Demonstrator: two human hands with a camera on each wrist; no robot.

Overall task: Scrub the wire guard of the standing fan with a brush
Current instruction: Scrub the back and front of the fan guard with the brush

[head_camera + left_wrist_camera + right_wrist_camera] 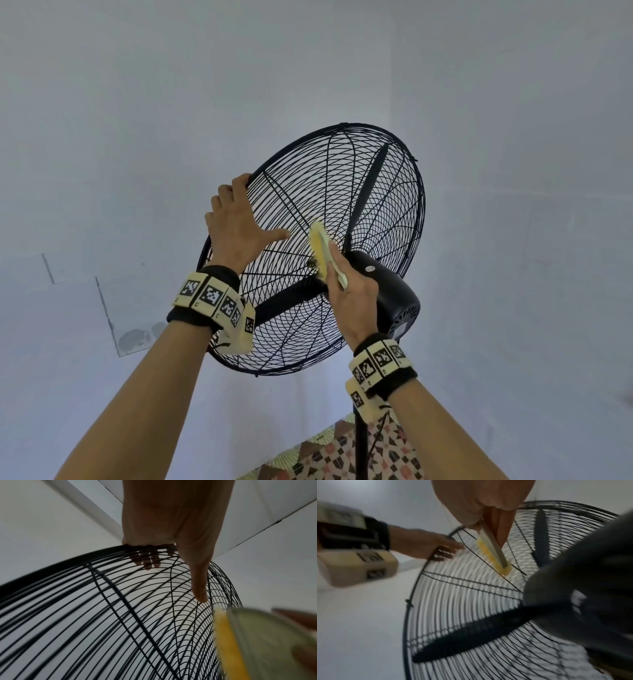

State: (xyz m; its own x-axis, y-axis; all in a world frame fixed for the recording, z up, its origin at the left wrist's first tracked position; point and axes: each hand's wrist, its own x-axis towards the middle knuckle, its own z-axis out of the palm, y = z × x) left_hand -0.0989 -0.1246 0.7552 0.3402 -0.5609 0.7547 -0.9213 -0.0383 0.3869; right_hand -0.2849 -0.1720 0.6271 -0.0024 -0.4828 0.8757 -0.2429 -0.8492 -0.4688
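Left hand [236, 226]: fingers hooked over wire guard [387, 192] rim. Right hand [352, 301]: grips brush [322, 250], bristles against guard beside motor housing [387, 291].

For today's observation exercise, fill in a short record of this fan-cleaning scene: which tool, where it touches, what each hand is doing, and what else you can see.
Tool: brush with yellow bristles
Contact: bristles against the rear wire guard, near the motor housing
Right hand: grips the brush handle
Left hand: fingers hooked over the guard's outer rim, thumb spread out
Blades: black, inside the guard
Surroundings: pale wall, patterned floor
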